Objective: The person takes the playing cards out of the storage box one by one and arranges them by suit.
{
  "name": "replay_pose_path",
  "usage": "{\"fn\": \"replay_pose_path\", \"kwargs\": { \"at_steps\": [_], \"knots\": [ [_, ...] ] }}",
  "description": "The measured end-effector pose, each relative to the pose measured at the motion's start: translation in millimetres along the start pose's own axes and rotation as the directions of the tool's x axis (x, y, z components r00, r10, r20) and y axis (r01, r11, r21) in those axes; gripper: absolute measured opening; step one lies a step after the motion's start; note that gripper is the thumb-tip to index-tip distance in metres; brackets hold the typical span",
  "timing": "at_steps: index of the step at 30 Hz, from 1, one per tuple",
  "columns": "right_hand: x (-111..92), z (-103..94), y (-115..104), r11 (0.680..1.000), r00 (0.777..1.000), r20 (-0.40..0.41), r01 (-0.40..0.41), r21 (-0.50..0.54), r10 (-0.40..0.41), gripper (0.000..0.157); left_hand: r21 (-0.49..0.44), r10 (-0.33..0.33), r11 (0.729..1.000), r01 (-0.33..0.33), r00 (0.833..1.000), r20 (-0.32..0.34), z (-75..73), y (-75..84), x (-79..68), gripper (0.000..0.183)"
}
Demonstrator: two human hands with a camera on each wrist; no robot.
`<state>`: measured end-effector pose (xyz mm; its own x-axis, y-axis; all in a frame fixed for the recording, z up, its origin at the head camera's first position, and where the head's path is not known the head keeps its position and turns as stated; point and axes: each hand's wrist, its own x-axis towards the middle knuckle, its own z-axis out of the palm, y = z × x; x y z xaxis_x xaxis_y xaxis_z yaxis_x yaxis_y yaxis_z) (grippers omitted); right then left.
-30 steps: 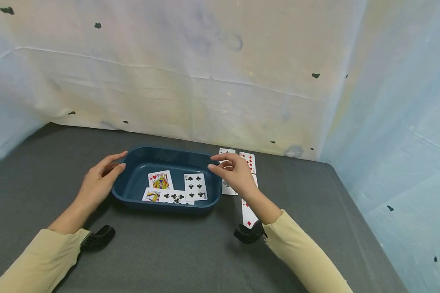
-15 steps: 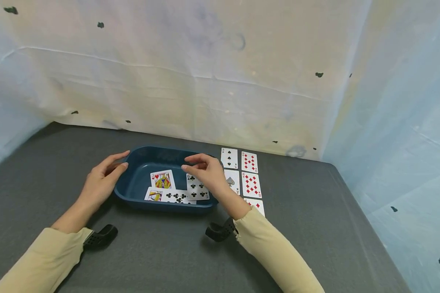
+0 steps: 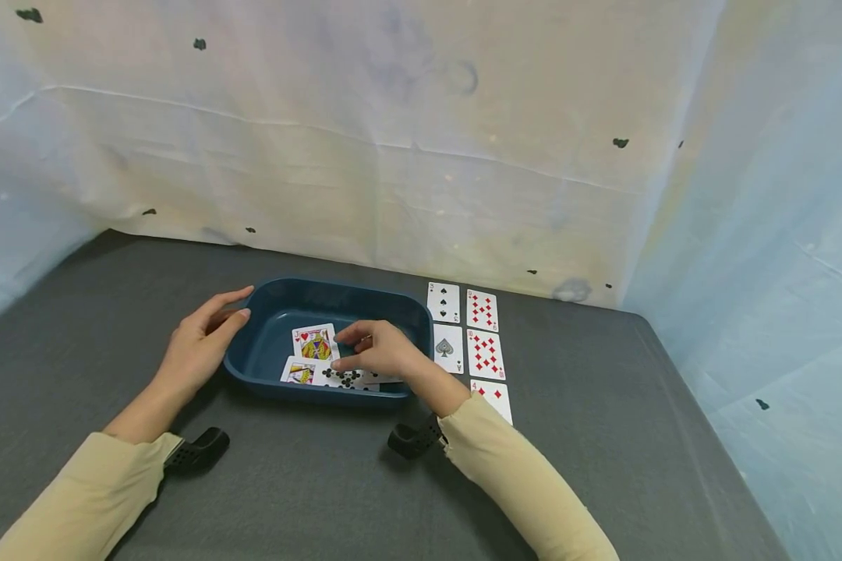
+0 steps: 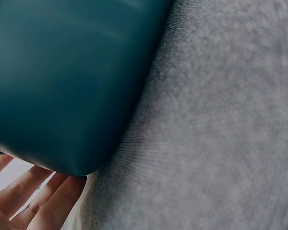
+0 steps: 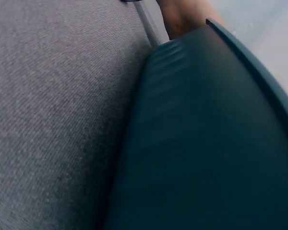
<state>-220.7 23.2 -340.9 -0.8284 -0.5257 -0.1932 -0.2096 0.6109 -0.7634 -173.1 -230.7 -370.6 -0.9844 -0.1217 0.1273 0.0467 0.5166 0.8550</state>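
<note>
A dark blue plastic tub [image 3: 326, 397] holds several playing cards. My left hand [image 3: 199, 343] steadies its left end, thumb and index tips at the rim; in the left wrist view, fairly straight fingers [image 4: 55, 201] lie against the outer wall. My right hand [image 3: 382, 351] reaches into the tub over the cards, thumb and forefinger apart. Its fingertips are right by the jack of hearts [image 3: 313, 343] and a clubs card [image 3: 344, 379] below. Another face card [image 3: 298, 372] overlaps there. The six of clubs is mostly hidden under my right hand.
Right of the tub, cards lie face up in two columns on the grey table [image 3: 309, 483]: three of spades [image 3: 443, 302], ace of spades [image 3: 448, 348], nine of diamonds [image 3: 482, 311], ten of diamonds [image 3: 486, 354], and a partly covered diamond card [image 3: 493, 399]. A cloth backdrop [image 3: 365, 156] stands behind.
My right hand has moved left from the tub's right rim, over the six of clubs, and down to the cards inside. The table cards behind it came into view. My left hand stays.
</note>
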Motion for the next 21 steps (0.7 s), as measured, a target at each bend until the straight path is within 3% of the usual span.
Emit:
{"fn": "replay_pose_path", "kwargs": {
  "at_steps": [4, 10, 15, 21],
  "knots": [
    [0.3, 3.7, 0.9, 0.990, 0.997, 0.069, 0.046, -0.136, -0.037, 0.048, 0.005, 0.005, 1.000, -0.005, 1.000, -0.001, 0.3, 0.5, -0.2, 0.052],
    [-1.8, 8.6, -2.2, 0.915, 0.993, 0.083, 0.108, -0.389, -0.082, 0.054, 0.007, 0.015, 1.000, -0.014, 1.000, -0.010, 1.3, 0.5, -0.5, 0.052],
    [-2.9, 8.2, -2.4, 0.891, 0.991, 0.083, 0.132, -0.435, -0.107, 0.049, 0.007, 0.013, 1.000, -0.013, 1.000, -0.014, 2.2, 1.1, 0.0, 0.051],
    [-1.2, 7.2, -2.1, 0.912, 0.997, 0.032, 0.072, -0.404, -0.064, 0.045, -0.002, 0.015, 1.000, -0.015, 1.000, -0.010, 1.4, 0.1, -0.4, 0.051]
  ]
}}
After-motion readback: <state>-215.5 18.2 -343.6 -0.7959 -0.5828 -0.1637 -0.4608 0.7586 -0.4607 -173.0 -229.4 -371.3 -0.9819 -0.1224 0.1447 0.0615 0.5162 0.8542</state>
